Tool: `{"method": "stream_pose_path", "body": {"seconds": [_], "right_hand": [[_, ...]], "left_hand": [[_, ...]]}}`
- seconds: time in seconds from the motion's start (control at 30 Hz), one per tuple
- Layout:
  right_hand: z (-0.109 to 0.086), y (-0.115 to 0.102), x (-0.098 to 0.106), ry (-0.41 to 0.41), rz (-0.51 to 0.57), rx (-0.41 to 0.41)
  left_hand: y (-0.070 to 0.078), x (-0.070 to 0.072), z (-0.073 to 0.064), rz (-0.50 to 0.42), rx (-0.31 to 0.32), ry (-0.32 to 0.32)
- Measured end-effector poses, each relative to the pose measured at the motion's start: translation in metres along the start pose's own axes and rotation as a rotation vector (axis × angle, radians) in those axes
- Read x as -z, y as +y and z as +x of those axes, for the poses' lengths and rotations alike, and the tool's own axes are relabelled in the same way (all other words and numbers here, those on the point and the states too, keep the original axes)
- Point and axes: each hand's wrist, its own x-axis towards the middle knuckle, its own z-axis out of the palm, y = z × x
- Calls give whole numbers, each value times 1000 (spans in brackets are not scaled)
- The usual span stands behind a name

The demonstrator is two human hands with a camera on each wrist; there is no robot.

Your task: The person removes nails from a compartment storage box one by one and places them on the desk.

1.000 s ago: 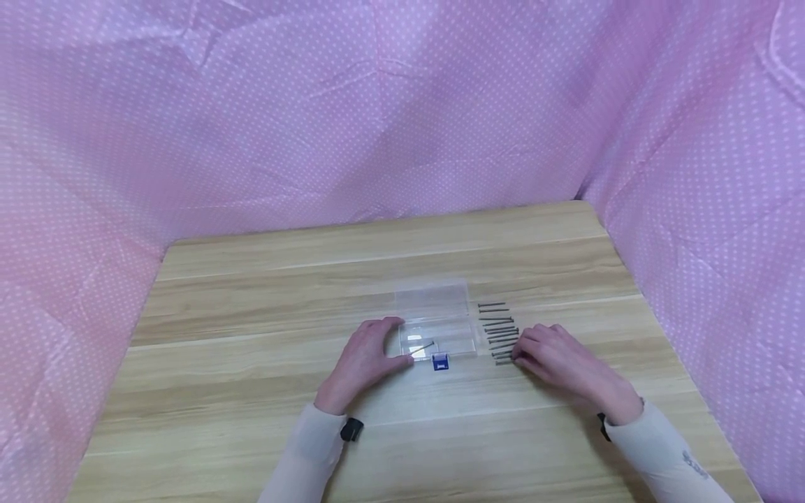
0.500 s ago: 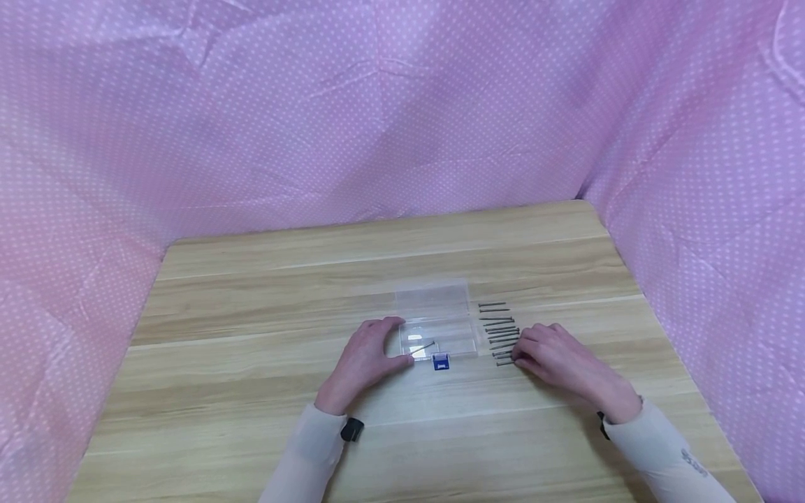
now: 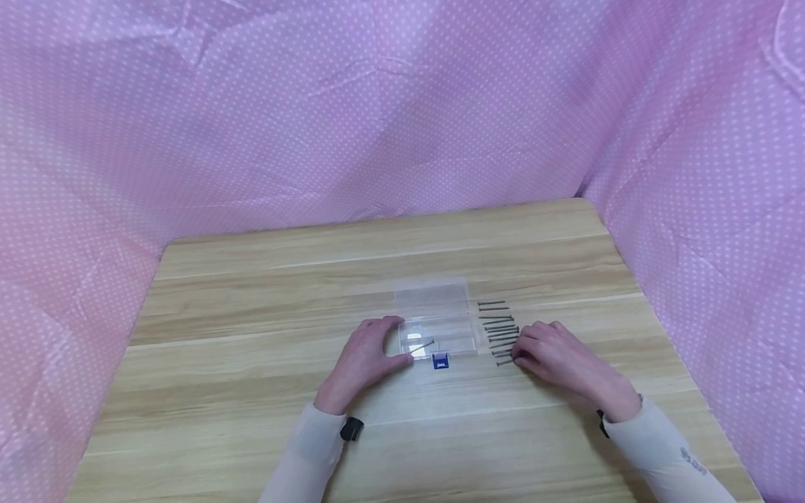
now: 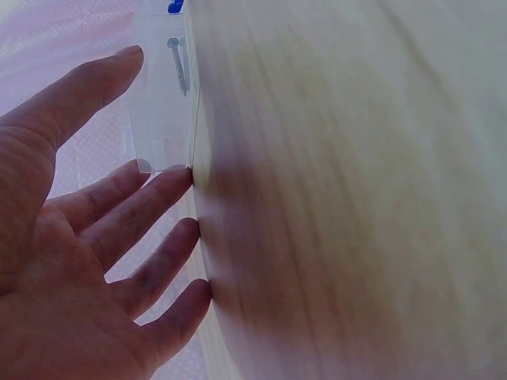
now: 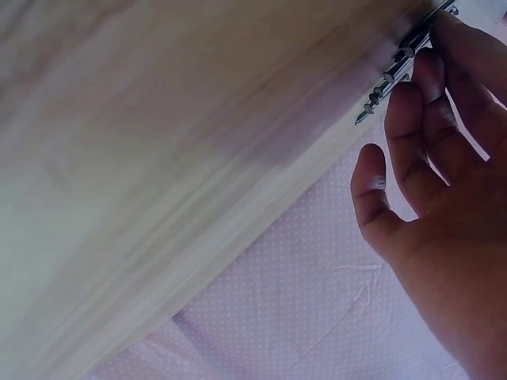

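Note:
A hinged clear plastic box (image 3: 462, 341) lies on the table with its lid (image 3: 434, 297) laid back and its blue latch (image 3: 441, 360) facing the front. One nail (image 3: 423, 347) lies slantwise inside. My left hand (image 3: 365, 356) holds the box across its left end, thumb at the front corner and fingertips at the back one; in the left wrist view the other fingertips rest on the table. Right of the box lies a column of several nails (image 3: 499, 328). My right hand (image 3: 553, 356) pinches the right end of the nearest nail (image 3: 503, 362), its fingertips partly hidden.
The wooden table (image 3: 283, 293) has a rounded far edge. Pink dotted cloth (image 3: 377, 126) hangs behind it and at both sides. A black band shows at each wrist, below the light sleeves (image 3: 308, 440).
The nearest nail has turned slightly, so it slants a little more in the right fingers. The left hand, the box and the other nails stay where they were.

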Motion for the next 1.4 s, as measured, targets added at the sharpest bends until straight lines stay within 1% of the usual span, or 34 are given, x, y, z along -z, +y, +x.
{"method": "stream_pose_path", "body": {"seconds": [0.1,0.37,0.7,0.9,1.0,1.17,1.4], "right_hand": [[1,0,1,9,9,-7],[3,1,1,69,23,5],[11,-4,3,150,35,44],[22,-10,4,214,69,97],[29,-15,4,239,88,109],[41,-24,4,244,101,115],[59,-37,1,255,107,151]], "left_hand": [[0,0,0,-1,-5,3],[-1,0,1,-4,-8,2],[0,0,1,-6,-10,0],[0,0,0,-7,-10,5],[1,0,0,-14,-8,4],[1,0,0,-14,-14,6],[1,0,1,-12,-15,8]]}}
